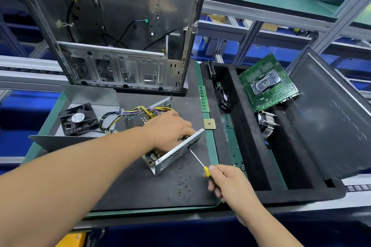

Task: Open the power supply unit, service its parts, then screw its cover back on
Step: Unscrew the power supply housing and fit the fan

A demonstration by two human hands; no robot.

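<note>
The power supply unit (172, 156) lies open on the dark mat (140, 186) mid-surface, cover off, wires (140, 111) spilling out twd the back. Left hand (170, 132) reaches into the box from above, fingers curled down inside it; prob. gripping the edge or a part, can't tell which. Right hand (226, 182) has its fingers clamped round the yellow handle of a screwdriver (197, 161), shaft tip at the perforated side wall of the unit. Small fan (78, 119) sits on the loose metal cover (88, 98) to the left. Scattered screws (183, 185) in front of the unit. Circuit board (268, 84) leans in the black tray (251, 136) on the right. Empty PC case (120, 36) stands behind.
</note>
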